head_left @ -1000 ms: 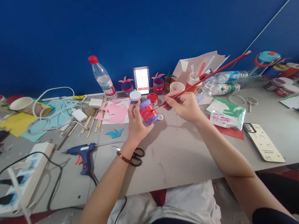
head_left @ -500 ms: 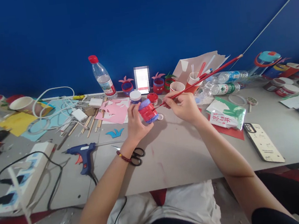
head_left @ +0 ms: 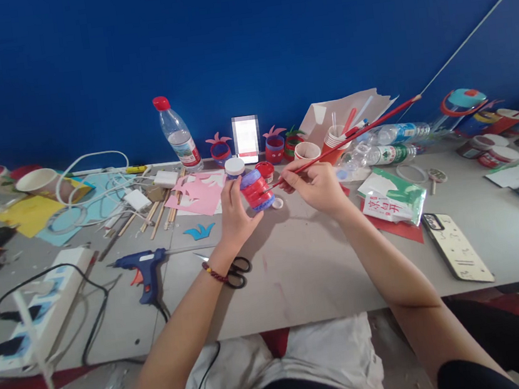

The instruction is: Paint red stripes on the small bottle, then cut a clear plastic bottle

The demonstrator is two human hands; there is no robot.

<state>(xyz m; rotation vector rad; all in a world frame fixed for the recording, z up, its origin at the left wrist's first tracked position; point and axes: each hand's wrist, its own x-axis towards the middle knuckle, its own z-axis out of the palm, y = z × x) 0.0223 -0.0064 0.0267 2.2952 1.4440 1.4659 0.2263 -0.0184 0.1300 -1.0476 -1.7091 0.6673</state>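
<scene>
My left hand [head_left: 236,213] is closed around a small cup [head_left: 255,191], painted red in the middle with purple-blue bands at both ends, and holds it tilted on its side. In my right hand [head_left: 312,185] is a long red paintbrush [head_left: 356,130], gripped like a pen. The brush's tip meets the red side of the cup. Just behind the cup stands an open jar of red paint [head_left: 265,171], beside a white-lidded jar [head_left: 235,167]. A small white cap [head_left: 277,203] lies on the table near the cup.
Scissors [head_left: 235,272] and a blue glue gun [head_left: 143,269] lie left of my forearm, near a power strip [head_left: 49,308]. Behind stand a water bottle [head_left: 178,135] and painted cups [head_left: 275,148]. A phone [head_left: 457,246] and a plastic packet [head_left: 395,200] lie at right.
The cup has turned slightly in my left hand, and the brush tip has shifted a little left along its red side. Both hands otherwise stay nearly in place.
</scene>
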